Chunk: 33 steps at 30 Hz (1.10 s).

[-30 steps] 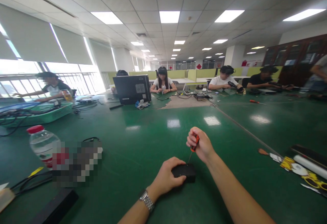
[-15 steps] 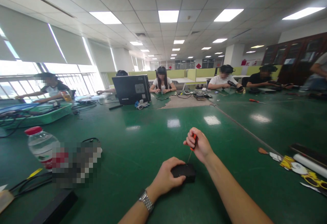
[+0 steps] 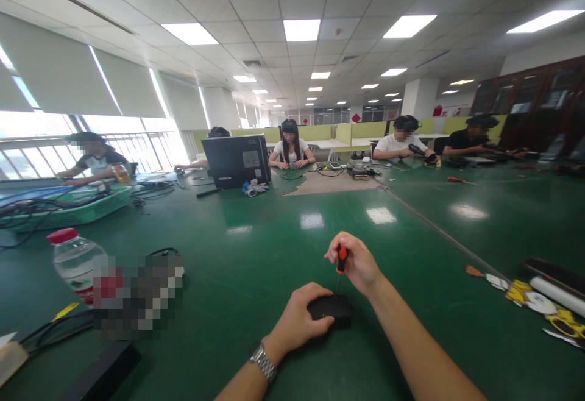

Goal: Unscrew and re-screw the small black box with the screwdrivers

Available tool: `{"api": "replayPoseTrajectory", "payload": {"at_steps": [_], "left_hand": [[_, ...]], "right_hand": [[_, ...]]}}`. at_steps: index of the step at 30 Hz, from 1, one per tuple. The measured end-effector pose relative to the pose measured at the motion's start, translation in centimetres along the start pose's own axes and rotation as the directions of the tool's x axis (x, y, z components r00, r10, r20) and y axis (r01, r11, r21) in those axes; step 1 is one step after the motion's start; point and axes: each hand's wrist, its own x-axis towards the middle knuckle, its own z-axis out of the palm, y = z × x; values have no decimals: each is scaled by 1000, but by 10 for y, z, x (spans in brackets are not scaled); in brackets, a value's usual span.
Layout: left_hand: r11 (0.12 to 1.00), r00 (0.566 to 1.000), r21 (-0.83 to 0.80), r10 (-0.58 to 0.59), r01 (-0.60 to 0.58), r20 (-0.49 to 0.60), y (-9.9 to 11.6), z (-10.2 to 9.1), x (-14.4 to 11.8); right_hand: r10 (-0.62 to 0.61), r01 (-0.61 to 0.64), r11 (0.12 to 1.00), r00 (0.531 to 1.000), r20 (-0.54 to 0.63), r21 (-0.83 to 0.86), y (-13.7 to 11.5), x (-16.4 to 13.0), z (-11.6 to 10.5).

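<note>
My left hand (image 3: pixel 299 322) lies curled over a small black device (image 3: pixel 329 309), pinning it flat on the green worktop (image 3: pixel 256 248) just in front of me. A metal watch (image 3: pixel 264 361) sits on that wrist. My right hand (image 3: pixel 356 264) is closed around the orange-and-black handle of a small screwdriver (image 3: pixel 340 261), which stands nearly upright with its thin shaft coming down onto the top of the device. The two hands are close together but not touching.

Compared with half a second ago, the right hand has turned slightly: the fingers have shifted around the handle and more of the orange grip shows above them. The device and the left hand have not moved.

To my left stand a clear water bottle (image 3: pixel 73 261) with a red cap and a green basket (image 3: pixel 68 209) full of dark cables. At the far right edge lie a white roll (image 3: pixel 557 296) and some yellow-and-white pieces (image 3: pixel 525 297). Across the worktop stands a black monitor (image 3: pixel 236 160), seen from behind, and several other people sit there at their own work. A person who stood at the far right edge earlier is now out of view.
</note>
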Motion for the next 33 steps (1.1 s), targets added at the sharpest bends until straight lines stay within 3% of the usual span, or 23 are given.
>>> {"api": "replayPoseTrajectory", "payload": {"at_steps": [4,10,16,20,23,28,33], "left_hand": [[1000,1000,1,2,-2,0,0,0,0],[1000,1000,-2,8,-8,-2,1,-1,0],[1000,1000,7,2,-2,2,0,-1,0],[1000,1000,-1,7,-7,2,0,-1,0],[1000,1000,-7,10,-10,3,1,-1,0],[1000,1000,-5,-2,2,6,2,-1,1],[1000,1000,8,7,-7,3,2,-2,0]], "right_hand": [[98,-95,993,994,42,-72,-10,-1,0],[109,-109,993,994,-4,45,-9,-1,3],[151,-144,981,988,40,-128,-18,-3,6],[115,-114,993,989,87,-18,-13,-3,10],[107,-108,994,993,59,19,-10,-3,13],[137,-136,983,991,-2,-119,-11,-2,13],[74,-73,997,995,-67,21,-8,3,9]]}}
